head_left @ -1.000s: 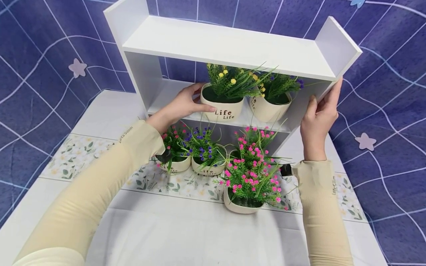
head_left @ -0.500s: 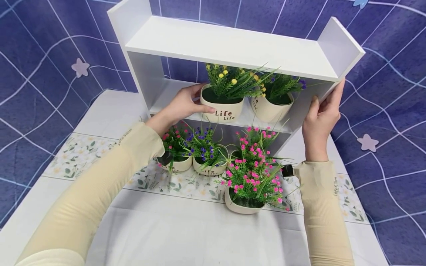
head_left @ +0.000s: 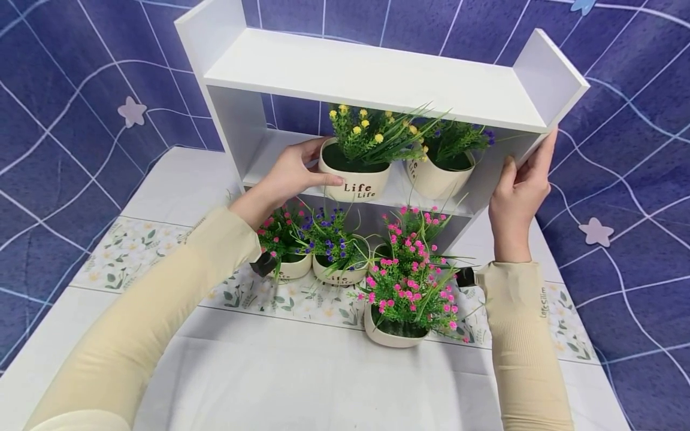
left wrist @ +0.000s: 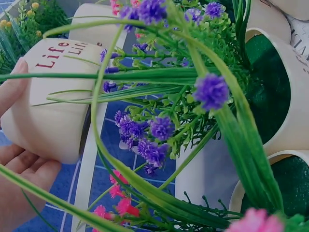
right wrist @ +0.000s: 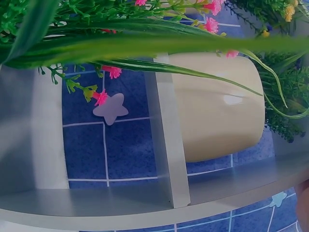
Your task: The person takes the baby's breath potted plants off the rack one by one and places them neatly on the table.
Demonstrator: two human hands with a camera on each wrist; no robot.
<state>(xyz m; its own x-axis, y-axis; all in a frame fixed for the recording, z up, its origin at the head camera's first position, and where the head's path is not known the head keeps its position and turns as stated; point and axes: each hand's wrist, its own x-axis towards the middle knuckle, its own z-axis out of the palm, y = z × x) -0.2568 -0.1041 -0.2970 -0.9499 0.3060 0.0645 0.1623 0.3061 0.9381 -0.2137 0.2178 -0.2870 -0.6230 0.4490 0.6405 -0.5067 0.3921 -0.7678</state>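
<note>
My left hand (head_left: 293, 170) grips a cream flowerpot (head_left: 358, 182) printed "Life", with yellow flowers and grass in it, at the middle shelf of a white shelf unit (head_left: 372, 78). The thumb lies across the pot's front and the fingers go round its left side; the left wrist view shows fingers under its base. To its right on that shelf stands another cream pot (head_left: 442, 176) with purple flowers, its print turned left. My right hand (head_left: 520, 191) holds the unit's right side panel, thumb on the front edge, fingers along the outer side.
Below, in front of the unit, are a red-flowered pot (head_left: 293, 267), a purple-flowered pot (head_left: 342, 272) and pink-flowered plants, the nearest in a cream pot (head_left: 396, 335). They stand on a white cloth (head_left: 269, 371) with a floral band. A blue patterned backdrop (head_left: 70, 120) hangs behind.
My left hand and the yellow-flowered pot have shifted slightly left and toward the shelf's front, widening the gap to the purple-flowered pot. My right hand stays on the side panel.
</note>
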